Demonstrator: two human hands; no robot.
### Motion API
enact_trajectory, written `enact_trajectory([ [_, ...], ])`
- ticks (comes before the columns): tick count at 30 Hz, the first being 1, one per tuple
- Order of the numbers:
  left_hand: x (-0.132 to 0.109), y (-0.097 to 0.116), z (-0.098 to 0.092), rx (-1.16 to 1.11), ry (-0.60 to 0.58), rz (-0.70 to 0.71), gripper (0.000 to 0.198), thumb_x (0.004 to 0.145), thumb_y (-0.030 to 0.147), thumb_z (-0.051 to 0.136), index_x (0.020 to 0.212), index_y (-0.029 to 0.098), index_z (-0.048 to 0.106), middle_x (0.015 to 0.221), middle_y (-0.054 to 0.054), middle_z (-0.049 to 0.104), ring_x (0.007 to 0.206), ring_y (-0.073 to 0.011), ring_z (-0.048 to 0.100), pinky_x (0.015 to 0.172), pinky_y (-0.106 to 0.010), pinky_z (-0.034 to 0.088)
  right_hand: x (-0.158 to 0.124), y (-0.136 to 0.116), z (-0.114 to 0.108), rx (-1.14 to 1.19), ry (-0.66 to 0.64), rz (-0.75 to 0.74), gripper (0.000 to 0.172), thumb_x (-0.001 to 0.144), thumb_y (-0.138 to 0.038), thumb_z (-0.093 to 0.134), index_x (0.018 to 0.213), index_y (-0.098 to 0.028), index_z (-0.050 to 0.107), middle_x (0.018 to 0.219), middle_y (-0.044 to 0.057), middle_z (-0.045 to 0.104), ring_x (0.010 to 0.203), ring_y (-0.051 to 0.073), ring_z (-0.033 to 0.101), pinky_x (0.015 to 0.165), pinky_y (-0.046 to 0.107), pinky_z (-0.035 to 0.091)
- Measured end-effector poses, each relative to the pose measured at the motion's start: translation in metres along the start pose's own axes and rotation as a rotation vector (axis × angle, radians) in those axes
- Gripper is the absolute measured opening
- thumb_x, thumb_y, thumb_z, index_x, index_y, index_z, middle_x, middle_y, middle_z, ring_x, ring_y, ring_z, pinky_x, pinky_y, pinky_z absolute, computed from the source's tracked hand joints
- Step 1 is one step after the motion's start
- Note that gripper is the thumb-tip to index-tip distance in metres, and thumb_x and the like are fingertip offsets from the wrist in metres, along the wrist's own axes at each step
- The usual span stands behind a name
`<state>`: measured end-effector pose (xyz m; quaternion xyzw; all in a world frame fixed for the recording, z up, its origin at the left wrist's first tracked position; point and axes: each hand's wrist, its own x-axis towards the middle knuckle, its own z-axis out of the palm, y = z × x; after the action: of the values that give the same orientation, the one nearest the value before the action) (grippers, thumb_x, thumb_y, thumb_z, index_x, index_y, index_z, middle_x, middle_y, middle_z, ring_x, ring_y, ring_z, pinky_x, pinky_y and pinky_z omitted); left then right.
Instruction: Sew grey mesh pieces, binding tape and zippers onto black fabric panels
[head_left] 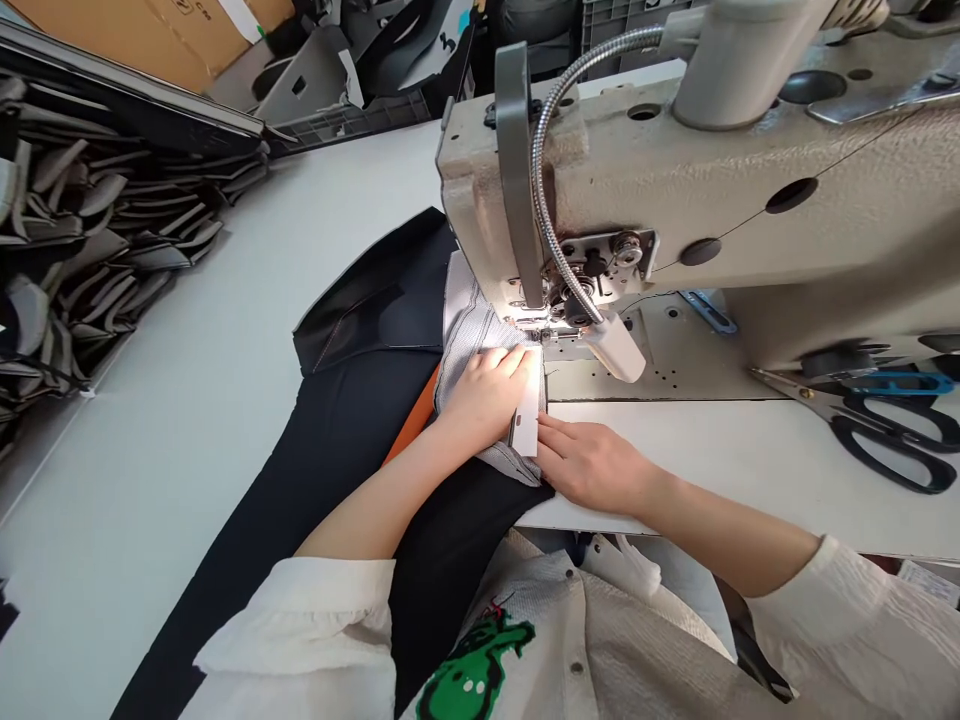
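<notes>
My left hand (486,398) lies palm down on a grey fabric piece (465,345) with dark stitched lines. Its fingers are stretched out and press by the upper part of a narrow white strip (528,425) with small slots. At the lower right side of this strip, my right hand (592,462) rests with its fingers extended, the fingertips touching the edge. The presser foot (546,336) of the sewing machine (600,190) sits just beyond my left fingertips. Under and beside the grey piece spreads black material (352,400), with an orange strip (414,418) showing.
A flexible lamp (616,345) lights the needle area. Black-handled scissors (862,420) and blue thread snips (709,311) lie to the right. Stacked grey and black pieces (112,220) stand at left on the white table (187,400). Crates (360,118) and a cardboard box (165,40) are behind.
</notes>
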<state>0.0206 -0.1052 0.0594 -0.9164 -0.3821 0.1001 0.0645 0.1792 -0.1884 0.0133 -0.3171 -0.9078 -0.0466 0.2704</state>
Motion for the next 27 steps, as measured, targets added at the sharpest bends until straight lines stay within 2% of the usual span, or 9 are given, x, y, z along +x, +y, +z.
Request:
enact_trajectory([
  [4, 0.004, 0.002, 0.004, 0.06, -0.006, -0.01, 0.049, 0.093, 0.011, 0.032, 0.141, 0.01, 0.038, 0.143, -0.012, 0.045, 0.118, -0.0259, 0.048, 0.092, -0.04, 0.046, -0.003, -0.005, 0.001, -0.023, -0.026, 0.033, 0.018, 0.087, -0.011, 0.048, 0.095, -0.007, 0.064, 0.108, 0.018, 0.064, 0.113, 0.028, 0.056, 0.09, 0.035, 0.051],
  [7, 0.008, 0.002, 0.004, 0.042, 0.024, 0.0, 0.046, 0.095, 0.024, 0.038, 0.138, 0.008, 0.041, 0.143, -0.014, 0.044, 0.121, -0.0283, 0.047, 0.094, -0.043, 0.046, -0.003, -0.004, 0.001, -0.021, -0.023, 0.074, 0.016, 0.085, -0.018, 0.056, 0.094, -0.007, 0.063, 0.107, 0.019, 0.063, 0.114, 0.03, 0.054, 0.088, 0.037, 0.049],
  [10, 0.007, 0.001, -0.004, -0.004, 0.016, 0.012, 0.045, 0.093, 0.024, 0.044, 0.135, 0.008, 0.044, 0.142, -0.016, 0.045, 0.126, -0.0287, 0.045, 0.096, -0.042, 0.046, -0.001, 0.0, -0.002, -0.033, -0.051, 0.133, 0.013, 0.085, -0.022, 0.058, 0.09, -0.011, 0.062, 0.09, 0.013, 0.063, 0.094, 0.026, 0.058, 0.073, 0.036, 0.048],
  [13, 0.001, 0.002, -0.017, -0.066, -0.047, 0.056, 0.043, 0.087, 0.017, 0.048, 0.13, 0.009, 0.048, 0.136, -0.015, 0.051, 0.122, -0.0258, 0.05, 0.091, -0.037, 0.049, 0.0, 0.003, -0.003, -0.072, -0.077, 0.169, 0.009, 0.089, -0.018, 0.052, 0.09, -0.014, 0.06, 0.074, 0.005, 0.056, 0.067, 0.018, 0.052, 0.056, 0.032, 0.038],
  [16, -0.001, 0.002, -0.022, -0.073, -0.052, 0.078, 0.042, 0.083, 0.021, 0.053, 0.123, 0.007, 0.052, 0.131, -0.016, 0.054, 0.115, -0.0269, 0.054, 0.087, -0.037, 0.051, 0.0, 0.006, -0.001, -0.076, -0.061, 0.186, 0.014, 0.089, -0.011, 0.045, 0.084, -0.015, 0.057, 0.072, 0.002, 0.054, 0.061, 0.015, 0.048, 0.051, 0.032, 0.029],
  [20, 0.006, -0.005, -0.01, -0.021, 0.032, 0.116, 0.039, 0.085, 0.027, 0.052, 0.118, 0.006, 0.057, 0.126, -0.017, 0.057, 0.108, -0.0281, 0.058, 0.078, -0.038, 0.053, 0.003, 0.009, 0.004, -0.08, -0.053, 0.241, 0.016, 0.088, -0.009, 0.044, 0.081, -0.015, 0.057, 0.074, 0.002, 0.056, 0.06, 0.014, 0.048, 0.05, 0.032, 0.025],
  [24, 0.016, -0.019, 0.011, 0.007, 0.238, 0.194, 0.037, 0.089, 0.029, 0.047, 0.116, 0.009, 0.061, 0.124, -0.014, 0.061, 0.106, -0.0269, 0.059, 0.076, -0.037, 0.053, 0.009, 0.015, 0.012, -0.123, -0.021, 0.262, 0.02, 0.093, -0.019, 0.044, 0.081, -0.015, 0.06, 0.076, 0.004, 0.06, 0.054, 0.012, 0.046, 0.048, 0.031, 0.021],
  [27, 0.025, -0.025, 0.017, -0.001, 0.296, 0.194, 0.033, 0.091, 0.026, 0.043, 0.112, 0.012, 0.064, 0.116, -0.01, 0.065, 0.1, -0.0245, 0.061, 0.076, -0.036, 0.051, 0.012, 0.019, 0.018, -0.145, 0.009, 0.287, 0.027, 0.097, -0.029, 0.042, 0.092, -0.013, 0.063, 0.092, 0.007, 0.066, 0.053, 0.012, 0.048, 0.047, 0.031, 0.022],
])
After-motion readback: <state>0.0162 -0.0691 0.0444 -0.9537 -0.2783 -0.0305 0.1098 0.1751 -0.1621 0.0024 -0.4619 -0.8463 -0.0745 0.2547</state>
